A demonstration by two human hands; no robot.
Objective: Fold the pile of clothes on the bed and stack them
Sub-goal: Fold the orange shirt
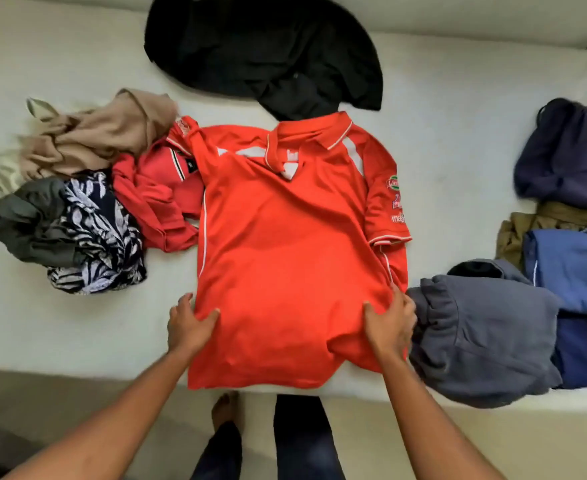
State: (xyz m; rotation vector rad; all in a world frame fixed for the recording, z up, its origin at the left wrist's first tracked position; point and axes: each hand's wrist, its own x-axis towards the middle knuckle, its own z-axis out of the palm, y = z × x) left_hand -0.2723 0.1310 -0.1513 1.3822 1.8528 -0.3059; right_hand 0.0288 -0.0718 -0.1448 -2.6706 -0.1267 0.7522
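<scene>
head: 1 view | worn, looks forward-down | close over bed [77, 323] edge

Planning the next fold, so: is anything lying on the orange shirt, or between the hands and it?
Nothing visible. The left hand and right hand grip the orange shirt near its hem. A black garment only meets its collar.

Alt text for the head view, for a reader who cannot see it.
The left hand and right hand grip the lower sides of an orange polo shirt spread flat on a white bed. A heap of clothes lies to its left, a black garment beyond its collar, a grey garment and a blue garment to its right.
</scene>
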